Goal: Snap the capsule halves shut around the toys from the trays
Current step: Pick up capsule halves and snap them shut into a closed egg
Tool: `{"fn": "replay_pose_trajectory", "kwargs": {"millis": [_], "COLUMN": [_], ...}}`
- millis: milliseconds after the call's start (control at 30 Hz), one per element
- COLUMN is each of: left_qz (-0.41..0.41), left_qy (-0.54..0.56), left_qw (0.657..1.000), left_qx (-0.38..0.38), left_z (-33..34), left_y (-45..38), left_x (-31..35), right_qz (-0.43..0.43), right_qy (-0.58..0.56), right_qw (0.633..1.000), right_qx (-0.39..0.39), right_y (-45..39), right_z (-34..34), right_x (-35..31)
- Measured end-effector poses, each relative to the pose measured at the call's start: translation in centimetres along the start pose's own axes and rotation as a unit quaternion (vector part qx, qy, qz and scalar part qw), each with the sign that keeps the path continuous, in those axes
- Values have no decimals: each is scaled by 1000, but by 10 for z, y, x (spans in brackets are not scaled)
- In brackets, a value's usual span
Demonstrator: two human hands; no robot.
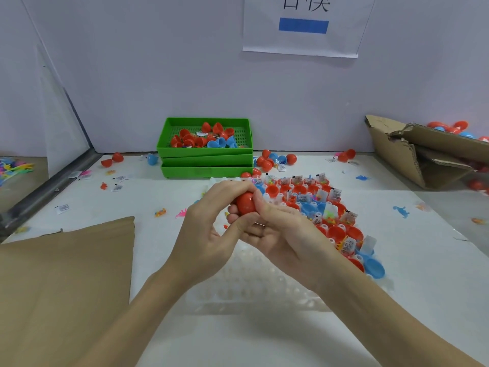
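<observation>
At the far left edge a heap of small bright toys lies behind a clear panel, cut off by the frame and too blurred to sort out. A brown cardboard sheet covers the near left of the white table. Loose red capsule halves, paper slips and tiny toys lie scattered on the table beyond it.

At the back stand three stacked green trays — the top one holds red and blue capsule halves with a few slips; what lies in the lower two is hidden.

In the middle the left hand and right hand meet around a red capsule. Both grips are clenched on it, fingers curled over its top and sides, so its seam is covered and whether it is closed cannot be told.

Under the wrists sits a clear plastic tray, its pockets hard to make out. To the right, a clear holder tray carries open red and blue halves with toys and slips in them — partly hidden by the right hand.

A torn cardboard box at the far right holds red and blue capsules, cut off by the edge.
</observation>
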State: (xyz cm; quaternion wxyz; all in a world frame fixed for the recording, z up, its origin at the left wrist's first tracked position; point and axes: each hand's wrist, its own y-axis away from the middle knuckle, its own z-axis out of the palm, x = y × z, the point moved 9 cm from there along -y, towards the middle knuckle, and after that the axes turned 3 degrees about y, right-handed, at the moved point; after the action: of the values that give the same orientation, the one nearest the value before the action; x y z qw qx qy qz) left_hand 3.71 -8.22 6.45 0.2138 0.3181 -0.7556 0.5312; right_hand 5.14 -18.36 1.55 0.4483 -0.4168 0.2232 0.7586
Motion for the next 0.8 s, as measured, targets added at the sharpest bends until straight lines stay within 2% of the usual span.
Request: {"fn": "replay_pose_trajectory", "kwargs": {"millis": [333,500,800], "left_qz": [-27,-46,13], "left_qy": [-11,9,-75], "left_qw": [999,999,997], "left_qx": [-27,-13,9], "left_z": [7,5,0], "left_y": [-1,1,-1], "left_x": [-2,-5,4], "right_qz": [34,44,20], "right_qy": [-23,-24,-26], "right_qw": [999,998,999], "right_qx": [-29,-40,-19], "right_y": [3,2,-2], "right_z": [1,1,4], "right_x": [-4,-3,4]}}
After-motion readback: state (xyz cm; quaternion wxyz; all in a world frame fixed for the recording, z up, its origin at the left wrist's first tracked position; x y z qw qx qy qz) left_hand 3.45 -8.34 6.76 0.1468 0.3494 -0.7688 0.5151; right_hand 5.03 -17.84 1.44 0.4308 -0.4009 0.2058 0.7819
